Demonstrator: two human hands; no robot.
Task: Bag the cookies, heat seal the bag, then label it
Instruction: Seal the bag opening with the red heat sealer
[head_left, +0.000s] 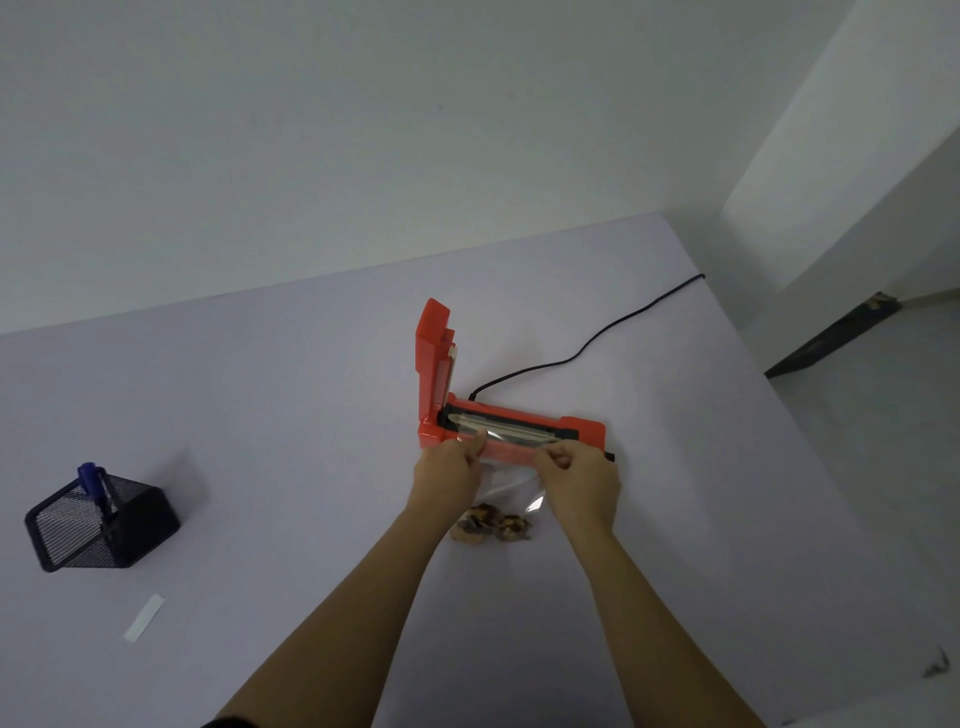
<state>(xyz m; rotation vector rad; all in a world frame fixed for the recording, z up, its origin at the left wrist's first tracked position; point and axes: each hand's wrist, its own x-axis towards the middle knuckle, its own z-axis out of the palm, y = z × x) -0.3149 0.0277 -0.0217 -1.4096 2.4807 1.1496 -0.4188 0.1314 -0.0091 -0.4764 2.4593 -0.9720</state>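
With the cookies (491, 525) already settled at the bag's bottom, low centre of frame, the clear bag (511, 480) is pinched at its mouth by the left hand (449, 465) and right hand (579, 480), fingers closed on the film. The mouth should be pulled taut and laid flat and square across the sealing strip of the orange heat sealer (511, 428) just beyond, its lid raised, before the lid is pressed.
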